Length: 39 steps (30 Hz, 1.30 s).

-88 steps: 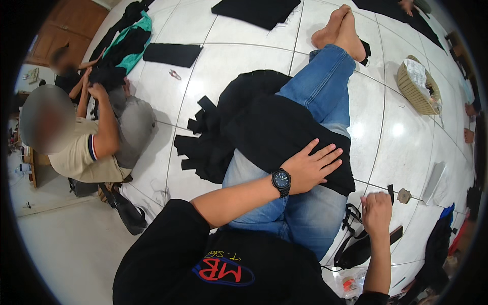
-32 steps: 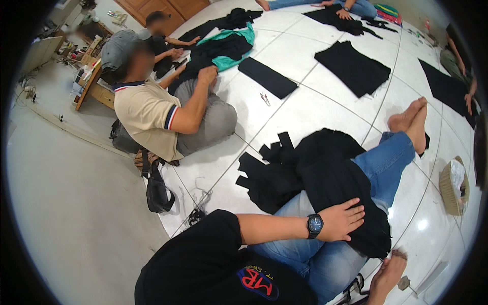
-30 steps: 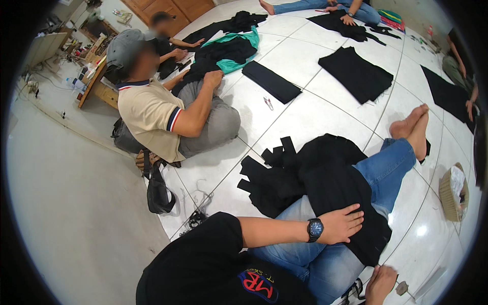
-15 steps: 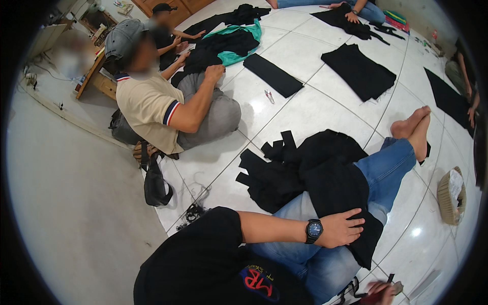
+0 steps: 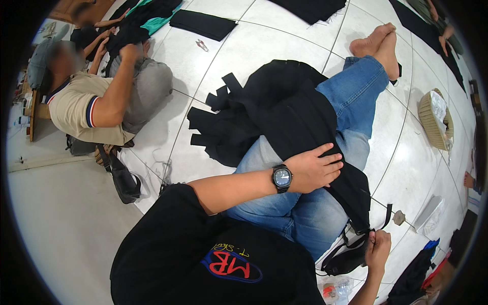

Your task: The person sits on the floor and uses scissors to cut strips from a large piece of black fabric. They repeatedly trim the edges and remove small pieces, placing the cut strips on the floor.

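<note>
My left hand (image 5: 311, 170), with a black watch (image 5: 282, 178) at its wrist, lies flat with fingers spread on a piece of black fabric (image 5: 297, 114). The fabric drapes across my jeans, and several cut strips stick out on its left side. Down to the right, my right hand (image 5: 377, 249) is closed at the edge of a small black bag (image 5: 345, 258) on the floor. Its fingertips pinch the bag near the top; the exact part is too small to make out.
A wicker basket (image 5: 432, 122) with a plastic bag stands at the right. Beside me at the left, a person in a beige shirt (image 5: 84, 101) handles dark cloth. Snips (image 5: 202, 46) and folded black fabric (image 5: 203, 24) lie on the tiles. A strapped bag (image 5: 122, 178) is near the wall.
The view has turned down and to the right, so the scene sits higher and further left. My right hand, blurred at the lower edge before, now grips the black bag. The left hand stays on the fabric.
</note>
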{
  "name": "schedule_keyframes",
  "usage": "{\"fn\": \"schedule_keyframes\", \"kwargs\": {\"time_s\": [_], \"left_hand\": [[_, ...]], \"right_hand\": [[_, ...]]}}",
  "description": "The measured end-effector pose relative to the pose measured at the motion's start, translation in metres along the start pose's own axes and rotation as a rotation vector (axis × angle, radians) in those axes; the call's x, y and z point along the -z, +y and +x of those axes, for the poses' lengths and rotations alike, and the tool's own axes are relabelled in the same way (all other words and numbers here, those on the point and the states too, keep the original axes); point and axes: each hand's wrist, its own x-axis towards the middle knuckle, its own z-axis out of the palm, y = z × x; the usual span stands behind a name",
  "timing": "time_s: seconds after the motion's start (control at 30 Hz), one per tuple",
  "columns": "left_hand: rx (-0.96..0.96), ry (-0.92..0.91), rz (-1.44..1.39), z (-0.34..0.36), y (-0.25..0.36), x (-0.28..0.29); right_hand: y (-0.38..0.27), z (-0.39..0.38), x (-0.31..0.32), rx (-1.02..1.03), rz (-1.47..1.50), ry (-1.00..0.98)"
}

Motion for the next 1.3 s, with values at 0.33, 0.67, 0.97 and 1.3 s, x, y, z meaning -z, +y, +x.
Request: {"fn": "schedule_keyframes", "kwargs": {"time_s": [0.33,0.67,0.97,1.3], "left_hand": [[-0.008,0.057,-0.005,-0.002,0.000,-0.001],[0.101,0.033,-0.029,-0.005,-0.010,0.028],[0.070,-0.004,-0.002,-0.011,-0.014,0.016],[0.067,-0.002,0.018,-0.010,-0.011,0.014]], "right_hand": [[0.101,-0.071,0.006,-0.269,-0.156,0.061],[-0.046,0.037,0.028,-0.036,0.657,0.521],[0.015,-0.003,-0.003,0.053,-0.108,0.017],[0.077,-0.053,-0.006,-0.420,-0.060,-0.006]]}}
